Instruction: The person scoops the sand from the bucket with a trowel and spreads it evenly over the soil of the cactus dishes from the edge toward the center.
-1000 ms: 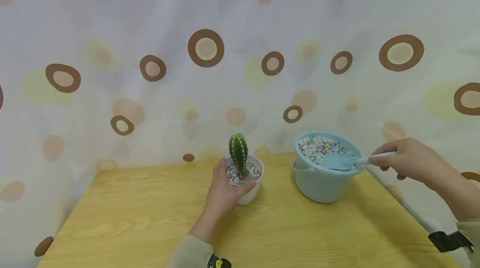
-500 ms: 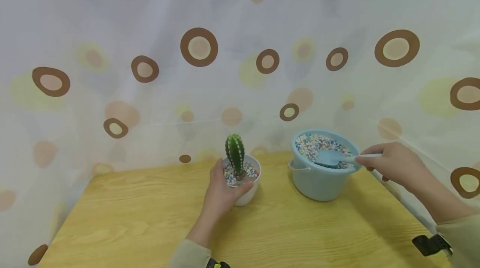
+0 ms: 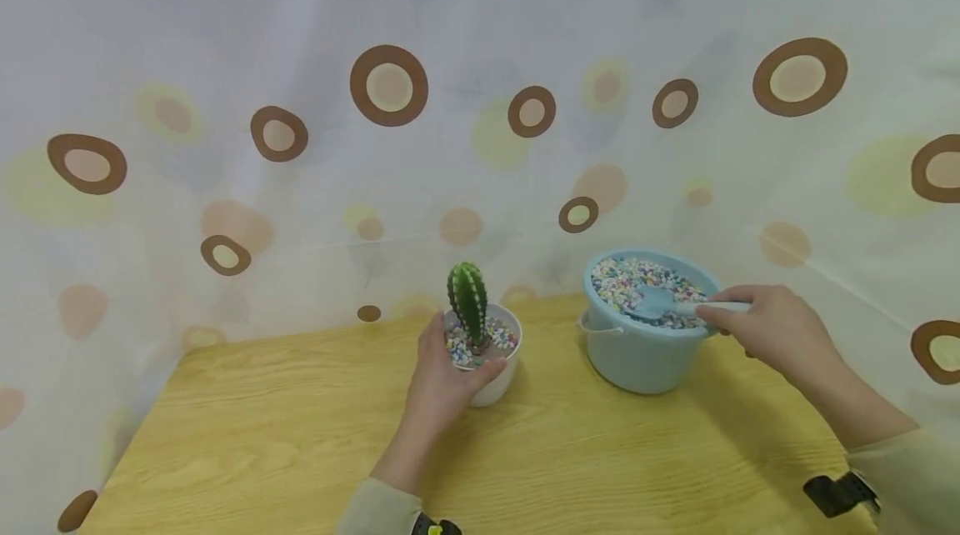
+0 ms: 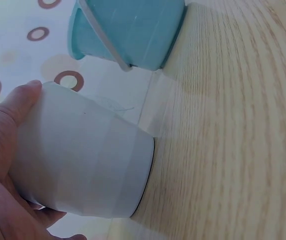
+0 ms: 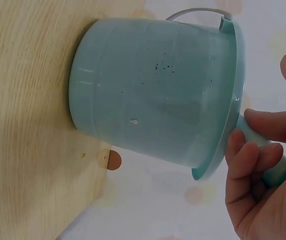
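My left hand (image 3: 442, 377) grips a white pot (image 4: 83, 150) around its side, thumb toward the front. The pot stands on the wooden table, and a green cactus (image 3: 468, 302) rises from multicoloured pebbles (image 3: 501, 337) inside it, leaning slightly left. To the right, a light blue bucket (image 3: 637, 360) is filled nearly to the brim with similar small pebbles (image 3: 626, 281). My right hand (image 3: 776, 331) holds a light blue shovel (image 3: 654, 302) by its handle at the bucket's right rim. The blade lies partly sunk among the pebbles. The right wrist view shows curled fingers around the handle (image 5: 278, 172).
The wooden table (image 3: 285, 427) extends left and in front of the pot. Behind it hangs a pale curtain (image 3: 300, 35) with brown, yellow and peach spots. The bucket's thin handle (image 3: 603, 333) hangs down on its left side.
The shovel blade has gone from above the bucket's front rim into the pebbles, with my right hand moving left and forward. My left hand keeps its hold on the pot.
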`<state>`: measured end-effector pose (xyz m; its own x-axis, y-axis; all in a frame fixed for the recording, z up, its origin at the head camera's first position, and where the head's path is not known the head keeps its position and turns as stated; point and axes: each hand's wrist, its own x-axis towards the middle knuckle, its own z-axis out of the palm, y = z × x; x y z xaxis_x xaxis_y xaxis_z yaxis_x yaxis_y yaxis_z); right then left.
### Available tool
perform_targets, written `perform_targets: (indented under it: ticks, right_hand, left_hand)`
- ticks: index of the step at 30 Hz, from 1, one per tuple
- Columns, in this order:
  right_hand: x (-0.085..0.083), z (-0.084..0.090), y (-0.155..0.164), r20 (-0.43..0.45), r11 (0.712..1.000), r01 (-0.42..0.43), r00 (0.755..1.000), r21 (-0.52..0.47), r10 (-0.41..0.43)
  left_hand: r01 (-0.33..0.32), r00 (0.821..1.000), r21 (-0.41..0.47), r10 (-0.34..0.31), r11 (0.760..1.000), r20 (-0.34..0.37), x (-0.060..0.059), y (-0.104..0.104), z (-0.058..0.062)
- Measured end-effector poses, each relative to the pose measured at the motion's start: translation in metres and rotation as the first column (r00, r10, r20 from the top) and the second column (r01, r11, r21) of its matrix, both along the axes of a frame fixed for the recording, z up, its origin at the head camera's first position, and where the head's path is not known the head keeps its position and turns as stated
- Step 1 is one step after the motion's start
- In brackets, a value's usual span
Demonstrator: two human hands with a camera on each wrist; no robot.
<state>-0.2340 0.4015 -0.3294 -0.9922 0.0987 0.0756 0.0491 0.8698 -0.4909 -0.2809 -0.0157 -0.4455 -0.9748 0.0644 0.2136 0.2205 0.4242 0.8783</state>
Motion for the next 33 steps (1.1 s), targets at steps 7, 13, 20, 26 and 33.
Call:
perform_targets:
  ticks: [7, 13, 20, 26, 33]
  right_hand:
    - [0.007, -0.002, -0.005, -0.039, 0.999, 0.025, 0.999, -0.024, -0.026]
    - [0.01, 0.001, -0.005, -0.06, 1.0, 0.03, 0.998, -0.005, -0.03]
    - [0.016, 0.003, -0.003, -0.078, 0.999, 0.035, 0.996, -0.025, -0.037]
    - [0.02, 0.006, -0.005, -0.111, 0.996, 0.069, 0.991, -0.055, -0.075]
    - [0.028, -0.004, -0.008, -0.095, 0.993, 0.084, 0.991, -0.079, -0.091]
  left_hand:
    - [0.003, 1.0, 0.016, -0.003, 1.0, 0.011, 0.001, -0.006, 0.0]
    - [0.01, 1.0, 0.03, -0.01, 1.0, 0.005, 0.0, -0.007, -0.001]
    - [0.015, 1.0, 0.025, -0.015, 1.0, -0.008, -0.002, -0.006, 0.006]
    - [0.005, 1.0, 0.017, -0.005, 1.0, -0.007, -0.006, -0.004, 0.01]
    - [0.027, 1.0, 0.007, -0.027, 1.0, -0.003, -0.002, -0.003, 0.002]
